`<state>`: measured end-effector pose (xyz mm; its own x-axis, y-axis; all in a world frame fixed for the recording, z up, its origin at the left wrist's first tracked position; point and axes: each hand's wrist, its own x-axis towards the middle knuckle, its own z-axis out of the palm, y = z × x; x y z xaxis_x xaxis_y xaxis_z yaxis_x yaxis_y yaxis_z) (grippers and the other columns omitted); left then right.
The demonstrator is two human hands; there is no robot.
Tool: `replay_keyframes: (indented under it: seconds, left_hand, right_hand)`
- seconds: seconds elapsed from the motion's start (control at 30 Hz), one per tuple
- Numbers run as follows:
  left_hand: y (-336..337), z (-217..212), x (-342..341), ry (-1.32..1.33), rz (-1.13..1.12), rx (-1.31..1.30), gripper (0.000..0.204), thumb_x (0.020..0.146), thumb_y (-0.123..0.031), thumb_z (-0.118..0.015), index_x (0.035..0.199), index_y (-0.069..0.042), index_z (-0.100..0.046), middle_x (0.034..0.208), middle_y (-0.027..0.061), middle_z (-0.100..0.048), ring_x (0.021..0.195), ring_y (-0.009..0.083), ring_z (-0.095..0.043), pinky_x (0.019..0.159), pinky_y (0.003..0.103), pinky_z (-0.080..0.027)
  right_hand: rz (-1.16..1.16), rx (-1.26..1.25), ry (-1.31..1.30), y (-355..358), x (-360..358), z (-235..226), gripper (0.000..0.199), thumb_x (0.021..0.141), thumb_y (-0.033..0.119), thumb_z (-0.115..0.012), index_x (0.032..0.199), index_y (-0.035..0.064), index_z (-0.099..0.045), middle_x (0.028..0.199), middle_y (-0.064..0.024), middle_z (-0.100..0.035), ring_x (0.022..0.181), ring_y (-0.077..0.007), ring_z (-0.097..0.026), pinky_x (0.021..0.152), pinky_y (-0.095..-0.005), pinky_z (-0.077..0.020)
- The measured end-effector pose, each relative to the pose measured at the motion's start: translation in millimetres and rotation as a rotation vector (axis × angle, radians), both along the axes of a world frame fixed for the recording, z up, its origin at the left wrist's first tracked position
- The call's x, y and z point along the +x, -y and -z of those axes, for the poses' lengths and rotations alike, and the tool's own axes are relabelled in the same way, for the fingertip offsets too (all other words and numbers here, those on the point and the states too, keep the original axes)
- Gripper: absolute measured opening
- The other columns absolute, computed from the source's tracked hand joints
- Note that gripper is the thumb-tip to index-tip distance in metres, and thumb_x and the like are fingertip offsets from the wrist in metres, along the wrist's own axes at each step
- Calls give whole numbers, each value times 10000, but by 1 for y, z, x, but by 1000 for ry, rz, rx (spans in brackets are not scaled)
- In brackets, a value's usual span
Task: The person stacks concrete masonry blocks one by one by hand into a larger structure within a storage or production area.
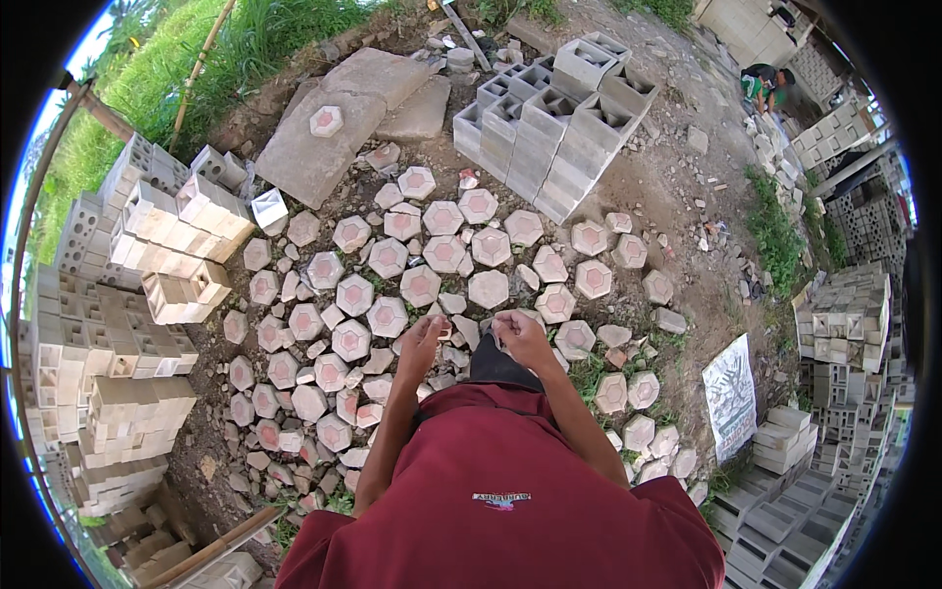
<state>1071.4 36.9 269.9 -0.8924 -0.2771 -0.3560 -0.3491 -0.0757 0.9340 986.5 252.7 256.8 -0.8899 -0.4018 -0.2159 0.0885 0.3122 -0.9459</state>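
Piece in hand: a small pale fragment [496,321], seemingly broken paver, sits at the fingertips of my right hand [520,336], just right of frame centre; too small to give its long axis.
Right hand: fingers curled narrow around that fragment, palm turned down.
Left hand: my left hand [424,339] is raised just left of centre, fingers bent close together; I cannot tell whether they pinch anything.
Key relation: the fragment lies between my two hands, touching the right and a short gap to the right of the left; the right hand is the nearer.
Ground below: hexagonal pavers [388,316], pale with pinkish centres, lie scattered flat on the dirt through the middle of the frame, mixed with broken bits.
Upper centre: a stack of grey hollow blocks [549,123] stands beyond the pavers.
Upper left of centre: flat concrete slabs [339,123], one carrying a single hexagonal piece.
Left edge: piles of whitish ventilation blocks [147,285].
Right edge: more stacked blocks [844,334] and a printed sack [731,393] on the ground.
Upper right: another person [765,86] crouches well apart from me.
Lower frame: my red shirt [491,491].
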Motion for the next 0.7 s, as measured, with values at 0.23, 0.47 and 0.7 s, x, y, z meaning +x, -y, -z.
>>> replay_keyframes:
  seconds: [0.23,0.47,0.7]
  left_hand:
    - [34,-6,-119,-38,-57,-16,295,966,-273,-482,1016,-14,-615,932,52,-656,892,137,-591,770,276,-448]
    - [57,-15,-226,-58,-165,-44,365,975,-320,-450,1109,-11,-592,1014,82,-661,931,160,-611,792,300,-464]
    - [73,32,-300,31,-110,116,305,969,-289,-470,1074,-33,-598,968,52,-668,858,120,-613,731,261,-460]
  right_hand:
    - [-87,-16,-45,33,-130,-33,350,877,257,-619,1084,-25,-605,892,-123,-667,815,-174,-633,753,-299,-505]
    - [-65,44,-76,40,-236,-10,362,873,269,-623,1067,-36,-612,918,-138,-674,832,-184,-649,780,-290,-500]
    - [-11,-62,62,89,-307,10,333,883,234,-613,1064,-45,-605,872,-96,-668,805,-135,-624,745,-265,-489]
